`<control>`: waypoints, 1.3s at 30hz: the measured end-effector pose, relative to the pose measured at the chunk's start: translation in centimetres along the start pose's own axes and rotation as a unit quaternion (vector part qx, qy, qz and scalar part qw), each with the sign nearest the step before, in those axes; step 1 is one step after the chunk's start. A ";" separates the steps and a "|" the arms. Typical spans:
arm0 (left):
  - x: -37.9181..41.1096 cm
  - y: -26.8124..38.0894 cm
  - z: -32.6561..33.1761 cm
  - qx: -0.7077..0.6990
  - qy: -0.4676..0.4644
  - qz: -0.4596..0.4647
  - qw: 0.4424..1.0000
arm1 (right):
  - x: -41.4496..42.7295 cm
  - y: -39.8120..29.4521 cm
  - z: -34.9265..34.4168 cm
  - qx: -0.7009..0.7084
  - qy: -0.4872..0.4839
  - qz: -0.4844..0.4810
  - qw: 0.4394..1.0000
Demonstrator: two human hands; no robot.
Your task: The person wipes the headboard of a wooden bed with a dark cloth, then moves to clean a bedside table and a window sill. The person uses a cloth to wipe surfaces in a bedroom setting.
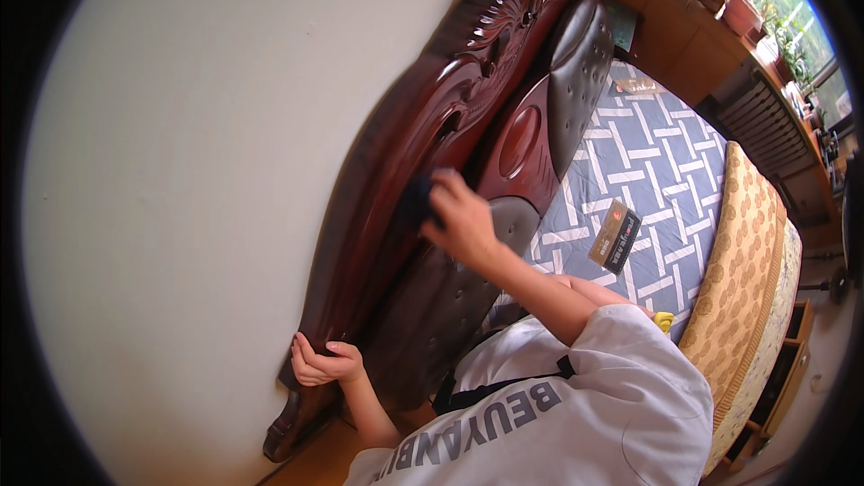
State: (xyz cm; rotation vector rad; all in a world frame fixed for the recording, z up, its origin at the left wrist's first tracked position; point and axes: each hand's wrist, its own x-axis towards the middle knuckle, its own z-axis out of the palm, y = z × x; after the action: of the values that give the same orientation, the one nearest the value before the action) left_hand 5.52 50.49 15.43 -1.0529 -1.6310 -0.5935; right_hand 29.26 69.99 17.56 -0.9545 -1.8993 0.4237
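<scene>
A glossy dark-red carved wooden headboard with buttoned dark leather padding stands along the wall. My right hand holds a dark blue cloth against the wood near the middle; hand and cloth are slightly blurred. Lower left, my left hand is curled over the edge of the headboard's near end, its thumb on the front side. A bare leg shows partly behind my right arm, with a small yellow item beside it.
A mattress in blue-grey patterned fabric, bearing labels, lies right of the headboard. A tan patterned cover is folded back on it. The pale wall is at left; potted plants stand by the window.
</scene>
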 end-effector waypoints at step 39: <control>0.6 0.6 -0.7 0.002 -0.049 -0.015 0.999 | -7.8 -0.9 8.8 0.044 -0.071 -0.144 0.986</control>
State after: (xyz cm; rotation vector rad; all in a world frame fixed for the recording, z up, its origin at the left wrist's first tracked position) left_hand 6.32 50.42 16.13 -1.0710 -1.7344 -0.5655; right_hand 23.31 64.24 9.10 -0.5914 -2.0925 0.4069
